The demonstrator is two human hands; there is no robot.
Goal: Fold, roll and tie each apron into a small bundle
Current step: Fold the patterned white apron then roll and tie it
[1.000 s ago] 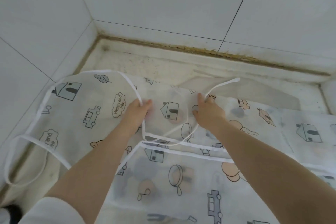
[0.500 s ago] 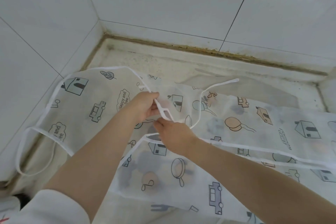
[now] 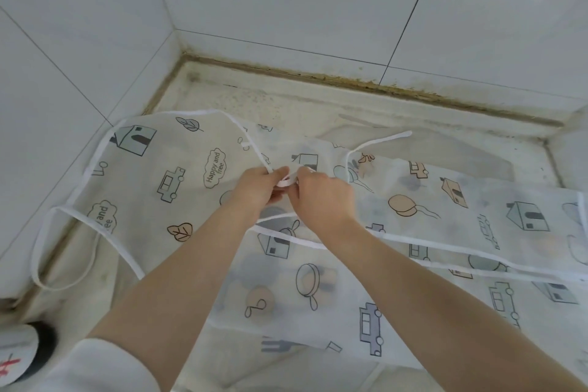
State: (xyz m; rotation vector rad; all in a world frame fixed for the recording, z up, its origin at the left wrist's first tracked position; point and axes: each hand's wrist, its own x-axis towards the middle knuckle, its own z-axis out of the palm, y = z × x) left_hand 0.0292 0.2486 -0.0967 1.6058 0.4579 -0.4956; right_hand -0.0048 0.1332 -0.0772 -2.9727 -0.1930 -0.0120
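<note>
Two hands meet over the middle of the apron (image 3: 178, 188), which lies spread flat on the desk (image 3: 286, 102) in the tiled corner. Our left hand (image 3: 257, 184) and our right hand (image 3: 321, 197) both pinch the white tie strap (image 3: 286, 181) just above the apron's centre. The neck loop (image 3: 60, 251) hangs off the apron's left edge. We judge the thin strap could slip or tangle, because the film is smooth and the second strap (image 3: 381, 141) lies loose nearby.

Bright, even, soft light w/ faint shadows; wide-angle bend at edges, slight blur overall.
</note>
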